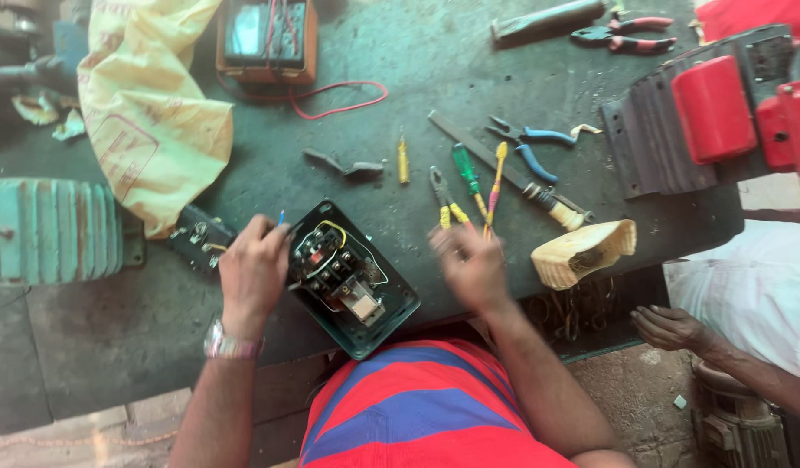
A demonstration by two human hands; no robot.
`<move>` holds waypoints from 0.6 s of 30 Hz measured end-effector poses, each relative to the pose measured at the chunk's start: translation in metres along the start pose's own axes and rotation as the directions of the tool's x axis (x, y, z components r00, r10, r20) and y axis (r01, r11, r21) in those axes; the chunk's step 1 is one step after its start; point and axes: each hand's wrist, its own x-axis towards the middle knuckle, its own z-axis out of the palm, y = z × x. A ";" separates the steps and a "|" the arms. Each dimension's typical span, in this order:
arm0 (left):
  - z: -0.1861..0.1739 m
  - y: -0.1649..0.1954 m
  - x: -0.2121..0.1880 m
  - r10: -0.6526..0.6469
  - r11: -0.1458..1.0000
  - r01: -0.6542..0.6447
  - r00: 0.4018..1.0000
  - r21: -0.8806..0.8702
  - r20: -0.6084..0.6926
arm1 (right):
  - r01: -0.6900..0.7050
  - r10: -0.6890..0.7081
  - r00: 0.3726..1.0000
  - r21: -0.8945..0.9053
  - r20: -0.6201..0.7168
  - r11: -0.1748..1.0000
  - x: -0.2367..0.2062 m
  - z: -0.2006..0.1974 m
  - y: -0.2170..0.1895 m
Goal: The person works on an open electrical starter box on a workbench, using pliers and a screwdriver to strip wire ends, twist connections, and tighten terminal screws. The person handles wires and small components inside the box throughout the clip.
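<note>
Closest to us, at the bottom middle of the frame, our red-and-blue striped shirt (417, 407) fills the view, and both forearms reach up from it onto the dark workbench (469, 69). Our left hand (254, 273), a watch (231, 344) on its wrist, is curled at the left edge of the open green switch box (352, 277); the fingers are pinched around something small with a blue tip, though we cannot tell exactly what. That box sits at centre frame, tilted, its lid off, showing black contact blocks and yellow and white wires. Our right hand (471, 264) is blurred by motion just right of the box, below the yellow-handled pliers (445, 201) and the green screwdriver (466, 173); we cannot tell whether it is open or closed.

Working well here seems to mean keeping the left hand firm against the box so it does not slide, and touching one terminal at a time so the loose wires stay sorted.

Further up lie blue-handled pliers (530, 147), a small yellow screwdriver (403, 161) and an orange meter (267, 36) with a red lead. A yellow bag (148, 113) lies upper left, a teal motor (53, 230) at left, a red-capped part (721, 108) upper right. Another person's hand (669, 328) rests lower right.
</note>
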 end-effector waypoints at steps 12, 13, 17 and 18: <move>0.007 0.003 0.089 0.140 0.989 -0.146 0.975 0.020 0.173 | -0.041 -0.044 0.965 -0.312 -0.259 0.949 0.082 -0.024 0.066; 0.000 0.007 0.092 0.122 0.992 -0.127 0.977 0.016 0.177 | -0.052 -0.018 0.958 -0.235 -0.286 0.971 0.085 -0.030 0.068; -0.033 0.032 0.090 0.145 0.989 -0.144 0.986 -0.022 0.079 | -0.201 0.296 0.936 0.407 -0.188 0.891 0.068 -0.056 0.061; -0.038 0.044 0.086 0.134 0.990 -0.133 0.991 -0.037 0.020 | -0.260 0.383 0.920 0.607 -0.079 0.751 0.062 -0.061 0.057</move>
